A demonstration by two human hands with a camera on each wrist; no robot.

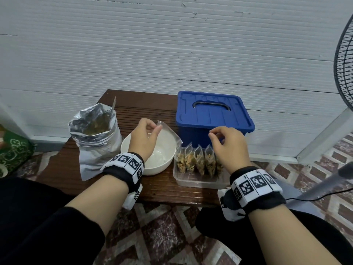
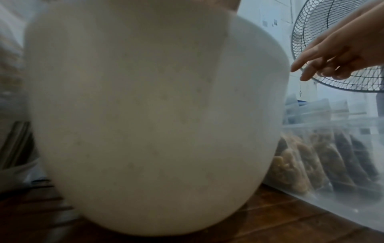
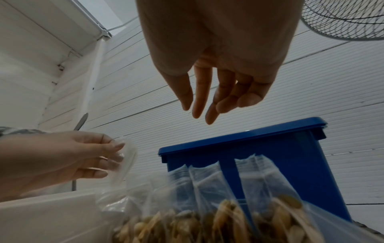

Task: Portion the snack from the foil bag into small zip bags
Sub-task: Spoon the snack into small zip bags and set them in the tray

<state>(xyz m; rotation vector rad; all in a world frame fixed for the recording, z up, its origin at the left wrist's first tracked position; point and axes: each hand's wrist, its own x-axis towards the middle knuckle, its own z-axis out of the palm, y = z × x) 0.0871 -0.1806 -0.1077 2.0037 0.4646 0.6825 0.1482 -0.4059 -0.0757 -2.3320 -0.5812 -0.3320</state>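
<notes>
The open foil bag (image 1: 93,131) of snack stands at the table's left with a spoon handle (image 1: 113,105) sticking out of it. My left hand (image 1: 155,129) pinches an empty clear zip bag (image 1: 169,135) above the white bowl (image 1: 162,165); the right wrist view shows the same left hand (image 3: 112,156) and zip bag (image 3: 127,162). My right hand (image 1: 214,135) hovers with relaxed fingers, holding nothing, over several filled zip bags (image 1: 196,159) that stand upright in a clear tray (image 1: 191,181). The left wrist view is mostly filled by the bowl's outer wall (image 2: 155,123).
A blue lidded box (image 1: 212,115) stands behind the tray against the white wall. A standing fan (image 1: 343,64) is at the right, its pole crossing low. The small wooden table (image 1: 158,190) sits on a patterned floor.
</notes>
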